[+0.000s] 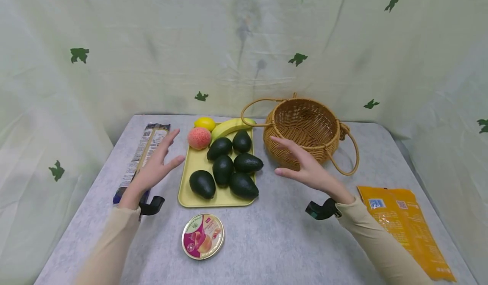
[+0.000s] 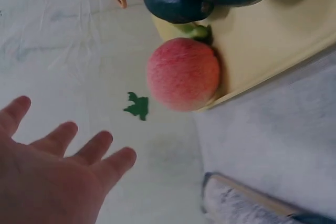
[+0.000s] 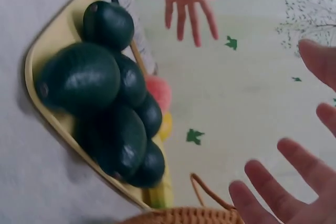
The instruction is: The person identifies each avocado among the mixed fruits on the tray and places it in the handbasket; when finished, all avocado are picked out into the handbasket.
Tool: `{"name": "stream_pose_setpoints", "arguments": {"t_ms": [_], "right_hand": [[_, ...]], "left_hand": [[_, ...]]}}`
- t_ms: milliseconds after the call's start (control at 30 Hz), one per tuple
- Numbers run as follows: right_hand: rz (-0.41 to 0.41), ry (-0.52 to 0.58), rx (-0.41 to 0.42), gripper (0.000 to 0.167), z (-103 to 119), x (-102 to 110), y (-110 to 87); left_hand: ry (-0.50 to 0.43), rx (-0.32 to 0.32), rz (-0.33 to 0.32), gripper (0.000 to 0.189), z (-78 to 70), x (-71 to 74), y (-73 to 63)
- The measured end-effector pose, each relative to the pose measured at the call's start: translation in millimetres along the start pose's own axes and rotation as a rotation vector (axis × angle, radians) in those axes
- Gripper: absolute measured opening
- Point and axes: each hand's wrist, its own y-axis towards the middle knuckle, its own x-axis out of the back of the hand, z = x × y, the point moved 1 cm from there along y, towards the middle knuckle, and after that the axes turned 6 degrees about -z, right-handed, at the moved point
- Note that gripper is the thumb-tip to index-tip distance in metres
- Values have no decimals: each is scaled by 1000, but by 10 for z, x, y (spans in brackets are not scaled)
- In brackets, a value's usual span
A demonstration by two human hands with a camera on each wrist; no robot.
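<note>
My left hand (image 1: 155, 170) hovers left of a yellow tray (image 1: 186, 194), fingers extended and holding nothing. On the right, my right hand (image 1: 305, 166) is raised in front of a wicker basket (image 1: 305, 124), its fingers spread and free of any object. Several dark green avocados (image 1: 202, 184) lie on the tray between the hands. Toward the tray's back are a pink peach (image 1: 199, 138), a yellow lemon (image 1: 205, 123) and a banana (image 1: 230, 126). In the left wrist view the peach (image 2: 184, 74) sits at the tray's corner, apart from the fingers.
A round tin (image 1: 203, 236) with a fruit label lies in front of the tray. At the left is a long printed packet (image 1: 142, 153), partly behind the left hand. An orange bag (image 1: 406, 228) lies by the right forearm. A pale curtain (image 1: 171, 43) hangs behind the table.
</note>
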Motion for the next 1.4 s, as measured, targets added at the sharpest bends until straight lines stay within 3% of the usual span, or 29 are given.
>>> {"name": "stream_pose_setpoints", "arguments": {"t_ms": [200,367,500,633,867,967,1200,1400], "right_hand": [[158,261,-54,67,-151,-263,58],[274,330,-58,65,-290,-460,110],[358,334,-89,64,-338,-567,140],[421,267,-85,62,-372,-641,184],[506,62,14,61,-341,-737,313],[533,-12,44,61,-325,-782,363],[568,-119,48,58,-308,-886,437],[546,-228,47,53,-329,-967,438]], "left_hand": [[-160,56,90,76,269,-125,-155],[-273,113,178,76,487,-210,-277],[-277,176,221,82,625,-264,-368],[-201,223,263,93,694,-332,-430],[-51,116,298,106,724,-425,-452],[-1,100,300,110,716,-454,-442],[43,109,311,115,696,-469,-438],[61,125,322,117,705,-475,-431]]}}
